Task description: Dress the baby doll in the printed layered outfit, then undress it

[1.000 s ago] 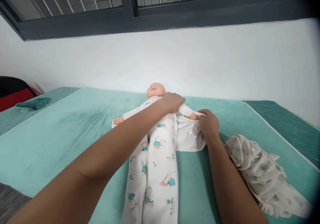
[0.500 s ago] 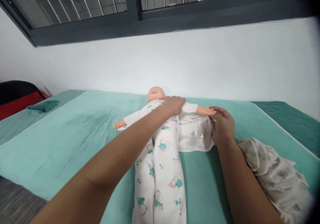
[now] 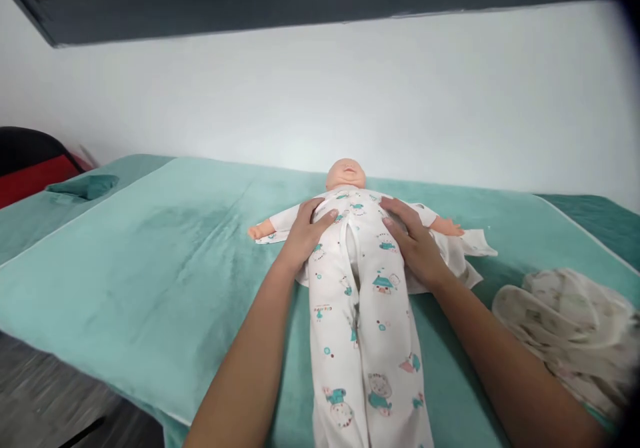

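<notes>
A baby doll (image 3: 346,175) lies on its back with both arms stretched out sideways. White printed baby trousers (image 3: 383,285) cover its front from the chest down, the legs reaching toward me. Beneath the doll a white baby shirt (image 3: 453,255) is spread out, its right part crumpled beside the doll's arm. My left hand (image 3: 304,236) rests against the left side of the doll's torso, thumb apart from the fingers. On the opposite side lies my right hand (image 3: 415,243), fingers spread over the edge of the printed cloth. Neither palm shows.
A crumpled pale printed cloth (image 3: 565,321) lies on the right of the green-covered bed (image 3: 150,255). A folded dark green cloth (image 3: 85,186) and a red and black object (image 3: 35,168) are at the far left. A white wall (image 3: 250,101) rises behind.
My right hand has left the doll's hand and shirt edge and moved in to the torso. My left hand has gone from the shoulder to the torso's left side. The view has tilted down.
</notes>
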`<act>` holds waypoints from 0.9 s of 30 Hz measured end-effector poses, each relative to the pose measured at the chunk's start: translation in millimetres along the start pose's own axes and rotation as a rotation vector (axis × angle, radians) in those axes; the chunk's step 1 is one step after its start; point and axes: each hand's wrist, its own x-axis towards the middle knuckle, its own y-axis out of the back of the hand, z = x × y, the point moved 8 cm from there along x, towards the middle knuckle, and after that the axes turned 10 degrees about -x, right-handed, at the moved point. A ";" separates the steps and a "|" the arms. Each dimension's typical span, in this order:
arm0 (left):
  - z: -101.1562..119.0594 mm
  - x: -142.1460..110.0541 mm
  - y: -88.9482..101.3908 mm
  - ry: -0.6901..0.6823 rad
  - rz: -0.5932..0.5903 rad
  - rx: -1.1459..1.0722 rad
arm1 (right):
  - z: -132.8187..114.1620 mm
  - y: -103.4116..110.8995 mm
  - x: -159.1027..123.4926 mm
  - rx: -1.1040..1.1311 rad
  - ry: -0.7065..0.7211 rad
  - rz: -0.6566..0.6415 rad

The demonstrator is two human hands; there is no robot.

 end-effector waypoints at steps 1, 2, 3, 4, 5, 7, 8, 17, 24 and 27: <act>-4.1 1.5 -0.1 0.007 -0.028 -0.040 | -0.6 -1.9 2.5 -0.010 -0.001 -0.010; -5.9 3.3 -0.7 -0.002 -0.036 -0.060 | 0.8 -3.2 5.5 -0.019 -0.013 -0.024; -5.8 4.9 -1.4 -0.025 -0.029 -0.062 | 3.5 -4.6 8.6 -0.021 -0.033 -0.042; -4.4 6.1 -2.5 -0.059 -0.016 -0.050 | 6.7 -6.0 11.7 -0.015 -0.055 -0.059; -2.0 6.7 -3.9 -0.102 -0.001 -0.031 | 9.6 -7.8 14.4 -0.003 -0.074 -0.077; 4.4 5.8 -8.6 -0.212 0.015 0.019 | 12.9 -11.3 18.2 0.027 -0.086 -0.093; 8.0 4.2 -11.3 -0.275 0.018 0.045 | 13.3 -12.4 19.1 0.032 -0.080 -0.090; 24.1 -19.9 -13.0 -0.588 0.231 0.392 | -2.6 13.7 -3.5 -0.099 0.010 0.266; 14.5 -20.6 -11.3 -0.487 0.280 0.564 | -19.4 23.7 -18.2 -0.162 0.144 0.382; 9.2 -21.4 -9.4 -0.361 0.277 0.580 | -20.2 27.2 -23.1 -0.206 0.142 0.416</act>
